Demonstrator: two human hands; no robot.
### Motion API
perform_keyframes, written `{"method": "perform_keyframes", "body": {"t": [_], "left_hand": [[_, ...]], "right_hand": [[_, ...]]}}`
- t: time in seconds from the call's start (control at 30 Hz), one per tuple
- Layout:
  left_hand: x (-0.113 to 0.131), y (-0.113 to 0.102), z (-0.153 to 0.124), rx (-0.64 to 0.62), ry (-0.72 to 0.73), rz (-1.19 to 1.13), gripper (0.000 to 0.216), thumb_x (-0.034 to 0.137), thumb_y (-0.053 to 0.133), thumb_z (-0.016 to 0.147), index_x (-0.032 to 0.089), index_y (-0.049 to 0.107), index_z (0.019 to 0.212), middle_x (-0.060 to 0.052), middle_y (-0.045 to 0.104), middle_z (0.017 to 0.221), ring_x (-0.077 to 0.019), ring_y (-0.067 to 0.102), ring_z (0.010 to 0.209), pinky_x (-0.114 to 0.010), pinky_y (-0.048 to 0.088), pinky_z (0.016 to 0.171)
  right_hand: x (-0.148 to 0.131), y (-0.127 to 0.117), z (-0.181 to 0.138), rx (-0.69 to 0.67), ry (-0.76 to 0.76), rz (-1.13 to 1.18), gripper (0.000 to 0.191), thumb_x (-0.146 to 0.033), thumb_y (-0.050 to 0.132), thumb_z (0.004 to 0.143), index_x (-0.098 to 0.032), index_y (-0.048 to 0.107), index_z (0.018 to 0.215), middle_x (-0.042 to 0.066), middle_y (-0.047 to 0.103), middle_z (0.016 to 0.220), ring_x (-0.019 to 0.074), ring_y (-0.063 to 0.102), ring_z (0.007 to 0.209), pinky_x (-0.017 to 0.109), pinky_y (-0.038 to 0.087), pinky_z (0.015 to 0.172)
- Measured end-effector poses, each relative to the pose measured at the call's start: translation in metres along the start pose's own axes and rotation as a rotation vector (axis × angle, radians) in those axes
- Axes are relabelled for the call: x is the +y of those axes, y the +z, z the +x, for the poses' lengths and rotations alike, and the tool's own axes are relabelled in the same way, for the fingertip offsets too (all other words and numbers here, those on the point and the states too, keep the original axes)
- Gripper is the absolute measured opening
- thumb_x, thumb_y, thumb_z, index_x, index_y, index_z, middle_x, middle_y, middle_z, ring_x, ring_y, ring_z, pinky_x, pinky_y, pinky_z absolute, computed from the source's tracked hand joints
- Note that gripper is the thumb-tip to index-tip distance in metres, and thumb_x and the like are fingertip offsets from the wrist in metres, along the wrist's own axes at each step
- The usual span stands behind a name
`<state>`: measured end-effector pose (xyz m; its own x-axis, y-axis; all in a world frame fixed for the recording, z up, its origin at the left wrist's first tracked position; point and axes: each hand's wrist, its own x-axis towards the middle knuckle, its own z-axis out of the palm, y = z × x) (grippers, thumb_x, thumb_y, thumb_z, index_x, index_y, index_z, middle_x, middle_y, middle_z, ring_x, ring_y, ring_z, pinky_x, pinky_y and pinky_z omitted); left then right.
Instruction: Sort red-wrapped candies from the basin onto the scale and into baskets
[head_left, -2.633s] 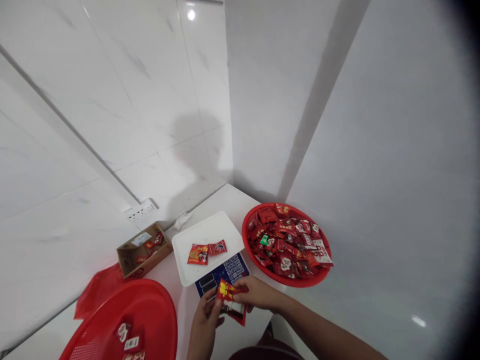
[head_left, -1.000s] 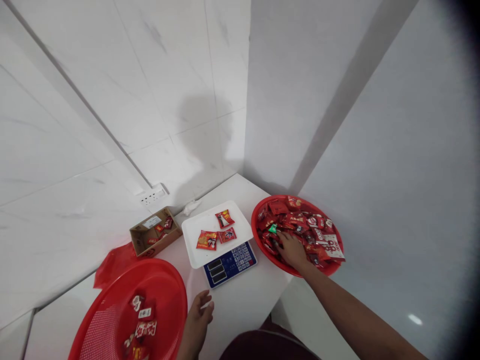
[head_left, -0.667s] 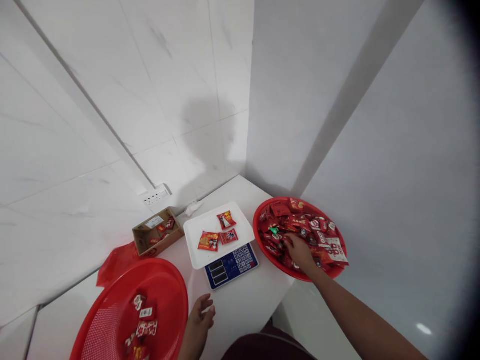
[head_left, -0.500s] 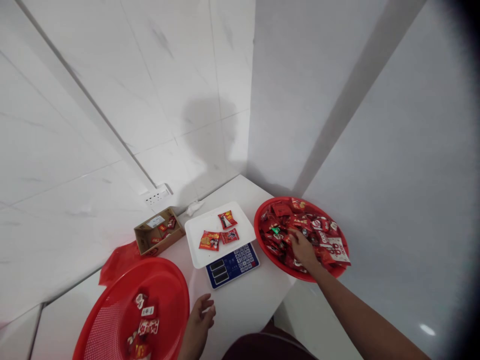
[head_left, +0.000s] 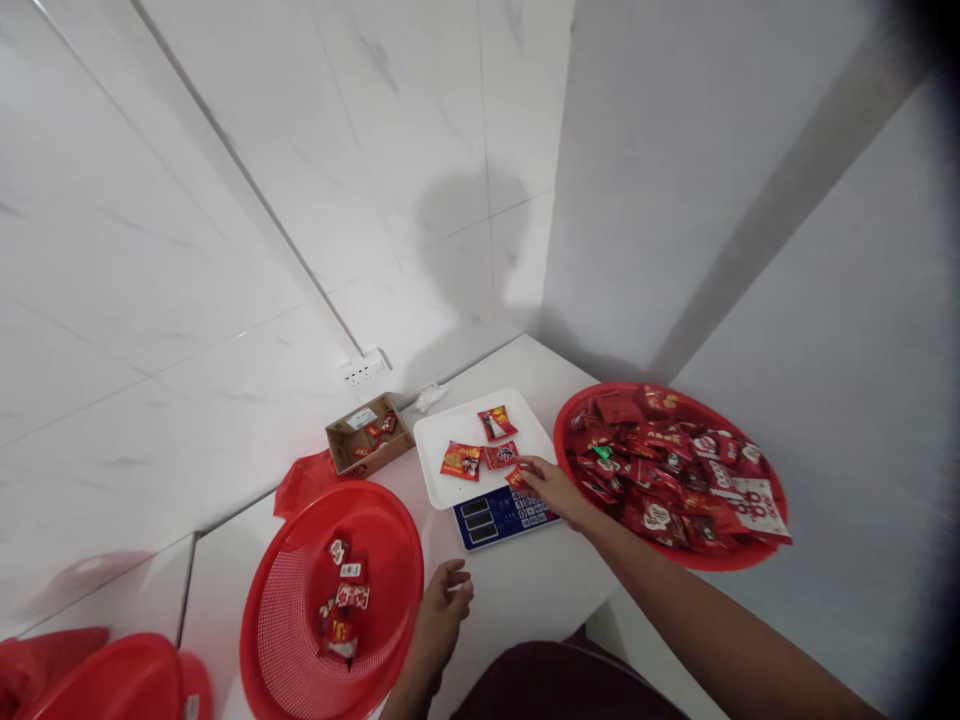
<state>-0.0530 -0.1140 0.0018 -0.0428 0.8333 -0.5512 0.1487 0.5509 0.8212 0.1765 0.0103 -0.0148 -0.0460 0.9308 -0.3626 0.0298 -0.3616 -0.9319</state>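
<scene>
My right hand is closed on a small red snack packet at the front right edge of the white scale tray. Three red snack packets lie on that tray, over the blue keypad and displays of the digital scale. My left hand hovers over the table, beside the rim of a deep red plastic basket. Its fingers are loosely bent and apart, with nothing seen in them. Several red and white packets rest inside that basket.
A wide red basin heaped with red snack packets stands at the right wall. Behind the deep basket sit a small cardboard box with packets and a red plastic bag. More red containers show at the lower left.
My right hand has come left out of the heaped basin to the scale tray, now holding a snack packet. The view has turned left, bringing more red containers into sight. My left hand keeps its pose.
</scene>
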Motion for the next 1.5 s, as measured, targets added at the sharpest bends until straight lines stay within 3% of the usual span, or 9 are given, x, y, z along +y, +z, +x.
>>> {"method": "perform_keyframes", "body": {"t": [0.17, 0.27, 0.37, 0.47, 0.73, 0.93, 1.1, 1.33, 1.5], "left_hand": [[0.002, -0.01, -0.012, 0.011, -0.02, -0.012, 0.048, 0.043, 0.059, 0.068, 0.015, 0.051, 0.106, -0.012, 0.057, 0.104, -0.018, 0.056, 0.084, -0.031, 0.045, 0.072], [0.003, -0.013, -0.019, 0.023, -0.053, -0.018, 0.047, 0.041, 0.059, 0.067, 0.015, 0.051, 0.106, -0.012, 0.056, 0.103, -0.0181, 0.056, 0.084, -0.031, 0.045, 0.073], [0.0, -0.016, -0.021, 0.019, -0.067, -0.02, 0.047, 0.042, 0.059, 0.067, 0.015, 0.052, 0.105, -0.012, 0.056, 0.102, -0.0184, 0.056, 0.084, -0.032, 0.045, 0.073], [-0.002, -0.02, -0.021, 0.0, -0.046, -0.006, 0.046, 0.041, 0.058, 0.069, 0.014, 0.052, 0.106, -0.012, 0.056, 0.101, -0.0188, 0.056, 0.085, -0.032, 0.044, 0.073], [-0.007, -0.028, -0.018, -0.011, -0.011, 0.027, 0.043, 0.04, 0.053, 0.073, 0.014, 0.05, 0.108, -0.011, 0.056, 0.102, -0.0174, 0.055, 0.085, -0.03, 0.043, 0.072], [-0.011, -0.03, -0.014, -0.043, -0.028, 0.049, 0.045, 0.041, 0.058, 0.069, 0.015, 0.051, 0.106, -0.01, 0.056, 0.1, -0.0172, 0.055, 0.083, -0.032, 0.043, 0.073], [-0.01, -0.032, -0.016, -0.048, -0.037, 0.05, 0.043, 0.039, 0.056, 0.07, 0.015, 0.051, 0.105, -0.009, 0.055, 0.099, -0.017, 0.054, 0.083, -0.031, 0.043, 0.073], [-0.016, -0.033, -0.017, -0.08, -0.056, 0.062, 0.045, 0.04, 0.056, 0.07, 0.014, 0.05, 0.106, -0.009, 0.054, 0.097, -0.0167, 0.054, 0.083, -0.03, 0.043, 0.072], [-0.015, -0.032, -0.013, -0.117, -0.047, 0.076, 0.043, 0.04, 0.056, 0.069, 0.014, 0.05, 0.104, -0.008, 0.054, 0.095, -0.0158, 0.053, 0.081, -0.029, 0.043, 0.07]], "right_hand": [[0.008, 0.016, 0.012, 0.033, -0.254, -0.478, 0.046, -0.016, 0.046, 0.077, -0.019, 0.048, 0.123, 0.009, 0.048, 0.13, 0.0207, 0.05, 0.111, 0.039, 0.041, 0.093], [0.015, 0.021, 0.009, -0.1, -0.448, -0.805, 0.041, -0.01, 0.042, 0.078, -0.019, 0.057, 0.115, 0.007, 0.05, 0.129, 0.0205, 0.042, 0.119, 0.039, 0.033, 0.1], [0.014, 0.028, 0.004, -0.21, -0.466, -1.047, 0.045, -0.006, 0.039, 0.078, -0.024, 0.058, 0.113, 0.005, 0.053, 0.127, 0.0225, 0.04, 0.12, 0.043, 0.033, 0.097], [0.008, 0.031, 0.005, -0.178, -0.408, -1.176, 0.052, -0.002, 0.037, 0.075, -0.026, 0.055, 0.118, 0.003, 0.05, 0.13, 0.0248, 0.037, 0.122, 0.046, 0.034, 0.092], [0.004, 0.006, 0.023, 0.142, -0.351, -1.179, 0.046, -0.016, 0.038, 0.082, -0.021, 0.043, 0.128, 0.008, 0.037, 0.139, 0.026, 0.031, 0.126, 0.043, 0.033, 0.096], [0.012, 0.004, 0.027, 0.059, -0.296, -1.151, 0.047, -0.016, 0.038, 0.082, -0.026, 0.044, 0.127, 0.001, 0.043, 0.136, 0.0278, 0.026, 0.129, 0.05, 0.031, 0.098], [0.025, -0.002, 0.011, 0.123, -0.374, -1.062, 0.042, -0.016, 0.039, 0.08, -0.018, 0.053, 0.12, 0.007, 0.051, 0.128, 0.0257, 0.035, 0.125, 0.044, 0.032, 0.101], [0.047, -0.039, -0.025, 0.22, -0.48, -0.92, 0.033, -0.022, 0.041, 0.079, -0.016, 0.062, 0.103, 0.011, 0.063, 0.109, 0.0233, 0.054, 0.106, 0.04, 0.039, 0.096], [0.037, -0.059, -0.043, 0.276, -0.41, -0.922, 0.033, -0.023, 0.041, 0.077, -0.016, 0.062, 0.102, 0.01, 0.064, 0.107, 0.0232, 0.056, 0.103, 0.039, 0.043, 0.092]]}}
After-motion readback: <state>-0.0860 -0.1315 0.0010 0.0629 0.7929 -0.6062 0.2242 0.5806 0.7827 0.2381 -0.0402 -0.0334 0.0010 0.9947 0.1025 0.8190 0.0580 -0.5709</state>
